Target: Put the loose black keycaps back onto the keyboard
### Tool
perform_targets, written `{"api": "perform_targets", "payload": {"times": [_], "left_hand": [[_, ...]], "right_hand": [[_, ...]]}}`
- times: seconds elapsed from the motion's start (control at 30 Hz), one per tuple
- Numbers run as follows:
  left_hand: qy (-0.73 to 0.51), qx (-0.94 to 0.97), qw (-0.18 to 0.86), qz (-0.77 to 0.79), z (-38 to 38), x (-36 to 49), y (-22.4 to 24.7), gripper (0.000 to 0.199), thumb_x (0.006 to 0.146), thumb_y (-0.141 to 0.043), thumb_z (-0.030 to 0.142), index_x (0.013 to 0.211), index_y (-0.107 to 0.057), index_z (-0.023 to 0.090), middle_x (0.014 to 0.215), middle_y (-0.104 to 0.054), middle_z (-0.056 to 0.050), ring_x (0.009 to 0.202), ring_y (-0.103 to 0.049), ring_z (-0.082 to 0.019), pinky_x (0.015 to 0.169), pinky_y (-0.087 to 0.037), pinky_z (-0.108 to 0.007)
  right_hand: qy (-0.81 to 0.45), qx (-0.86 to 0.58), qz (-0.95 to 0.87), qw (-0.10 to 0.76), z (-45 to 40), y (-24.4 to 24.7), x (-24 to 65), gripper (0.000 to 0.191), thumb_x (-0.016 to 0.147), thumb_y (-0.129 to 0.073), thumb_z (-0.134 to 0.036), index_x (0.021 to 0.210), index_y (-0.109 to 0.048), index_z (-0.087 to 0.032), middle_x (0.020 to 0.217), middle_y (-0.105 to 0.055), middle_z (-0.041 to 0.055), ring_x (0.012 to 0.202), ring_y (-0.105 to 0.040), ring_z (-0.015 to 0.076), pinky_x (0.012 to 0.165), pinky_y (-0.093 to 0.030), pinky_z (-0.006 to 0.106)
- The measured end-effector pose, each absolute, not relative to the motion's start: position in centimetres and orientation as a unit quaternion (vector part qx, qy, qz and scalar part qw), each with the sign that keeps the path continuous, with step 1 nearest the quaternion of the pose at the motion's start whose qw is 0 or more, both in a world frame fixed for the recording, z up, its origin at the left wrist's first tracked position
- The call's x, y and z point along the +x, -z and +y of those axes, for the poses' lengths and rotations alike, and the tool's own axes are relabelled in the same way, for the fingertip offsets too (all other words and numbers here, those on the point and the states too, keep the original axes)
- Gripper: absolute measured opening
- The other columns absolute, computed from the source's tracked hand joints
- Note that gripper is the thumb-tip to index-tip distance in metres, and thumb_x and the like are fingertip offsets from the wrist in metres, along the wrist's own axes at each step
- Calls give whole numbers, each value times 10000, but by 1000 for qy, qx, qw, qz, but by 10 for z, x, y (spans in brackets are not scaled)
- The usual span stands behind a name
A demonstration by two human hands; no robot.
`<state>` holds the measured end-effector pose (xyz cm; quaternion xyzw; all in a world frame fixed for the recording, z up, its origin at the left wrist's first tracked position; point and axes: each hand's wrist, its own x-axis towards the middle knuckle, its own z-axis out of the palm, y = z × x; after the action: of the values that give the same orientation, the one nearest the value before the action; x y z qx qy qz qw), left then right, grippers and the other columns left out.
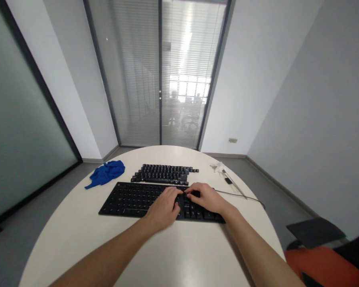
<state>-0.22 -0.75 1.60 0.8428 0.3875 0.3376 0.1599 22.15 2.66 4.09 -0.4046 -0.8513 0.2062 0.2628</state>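
Observation:
A black keyboard base (131, 198) lies on the round white table, its left part without keycaps and its right part bearing some. Over its middle-right part rests my left hand (165, 207), fingers bent toward the right. My right hand (206, 197) is over the right part, thumb and index finger curved toward each other near the fingertips of my left hand. Anything between the fingertips is too small to make out. Just behind the base, loose black keycaps (164, 173) are laid out in rows.
A crumpled blue cloth (107, 173) lies at the table's left. On the right are a white tissue (217, 167), a small black object (228, 181), a thin stick (236, 185) and the keyboard's cable (239, 195). A red chair (323, 265) stands at the lower right.

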Motion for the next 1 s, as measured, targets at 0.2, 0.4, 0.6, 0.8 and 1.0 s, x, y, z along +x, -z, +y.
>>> {"api": "perform_targets", "payload": {"times": [0.2,0.4,0.6,0.8,1.0], "left_hand": [[-331,847,151,388,-9,-2,-17,406,807,-485,37,1177,-567,183,1169,-611,-99,1186,-522,-252,1079,-432,-441],[-335,846,150,386,-8,-3,-15,416,805,-490,33,1182,-566,193,1184,-611,-94,1187,-525,-250,1077,-433,-434],[-337,849,147,381,-8,-2,-16,406,802,-487,30,1168,-565,188,1171,-611,-93,1169,-531,-250,1065,-441,-441],[-339,850,141,378,-7,-2,-15,394,802,-491,30,1156,-568,186,1152,-613,-93,1162,-532,-251,1055,-451,-441],[-333,860,128,363,-7,-3,-16,407,818,-479,18,1179,-573,179,1157,-618,-86,1156,-519,-244,1068,-443,-453]], "right_hand": [[-216,-408,-848,261,24,-45,220,192,887,-626,-258,1028,-750,-219,991,-761,56,924,-689,229,870,-513,354],[-217,-407,-846,267,23,-46,219,173,872,-637,-239,999,-753,-224,977,-763,44,915,-689,223,864,-511,347],[-218,-406,-849,258,24,-46,219,169,865,-638,-224,986,-755,-215,979,-762,49,934,-682,220,887,-501,346],[-209,-406,-853,254,25,-44,220,170,858,-646,-230,990,-752,-218,978,-758,46,927,-679,218,878,-501,339],[-205,-401,-856,253,26,-43,220,160,851,-659,-248,980,-750,-223,954,-754,40,898,-676,213,853,-505,329]]}}
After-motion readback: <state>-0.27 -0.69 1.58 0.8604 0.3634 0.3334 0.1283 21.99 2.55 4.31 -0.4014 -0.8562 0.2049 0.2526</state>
